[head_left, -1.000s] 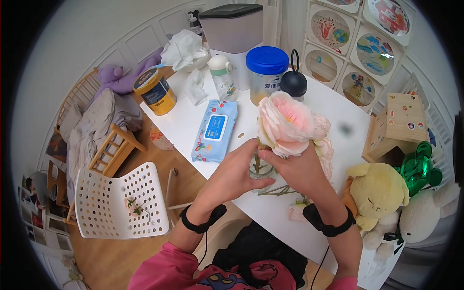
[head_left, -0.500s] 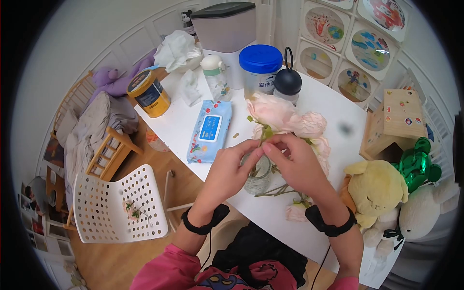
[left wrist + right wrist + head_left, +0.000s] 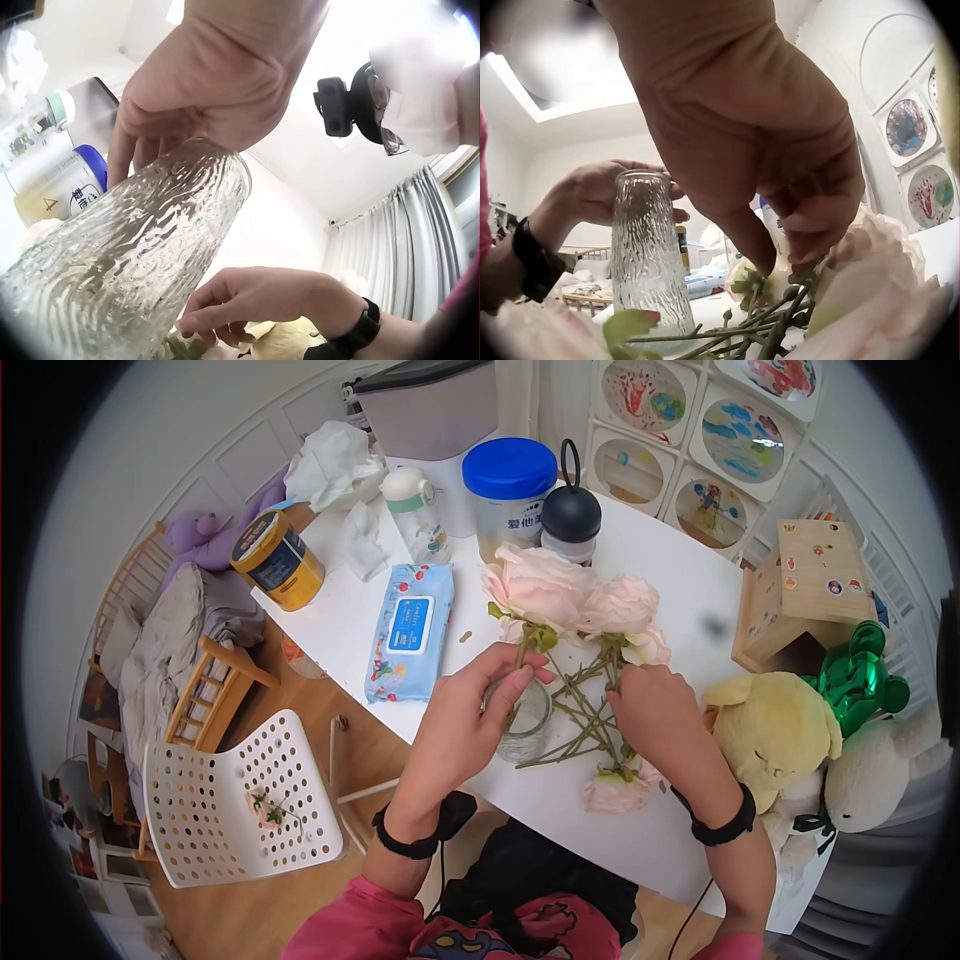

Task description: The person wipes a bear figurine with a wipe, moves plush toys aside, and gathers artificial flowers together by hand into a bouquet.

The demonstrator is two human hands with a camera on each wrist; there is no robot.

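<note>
My left hand [image 3: 468,715] pinches the stem of a pale pink rose [image 3: 540,586] between thumb and fingers, right above the mouth of a ribbed glass vase [image 3: 526,744]. The rose head leans away from me, past the rim. In the left wrist view the clear vase [image 3: 127,255] fills the foreground and covers part of the fingers. To the right, my right hand [image 3: 658,715] reaches down among loose roses [image 3: 622,606] and their crossed stems [image 3: 585,710]. Its thumb and fingertips stand apart, close over the stems [image 3: 780,319] in the right wrist view.
Wet wipes [image 3: 408,635] lie left of the vase. Behind stand a yellow tin [image 3: 278,560], a child's bottle [image 3: 415,520], a blue-lidded tub [image 3: 510,490] and a black-topped bottle [image 3: 570,520]. Plush toys [image 3: 775,745] sit at the right edge; another rose [image 3: 614,792] lies in front.
Both hands were together at the stem over the vase. My right hand has let go and moved right to the loose roses. The held rose has tipped lower, and the head view has shifted.
</note>
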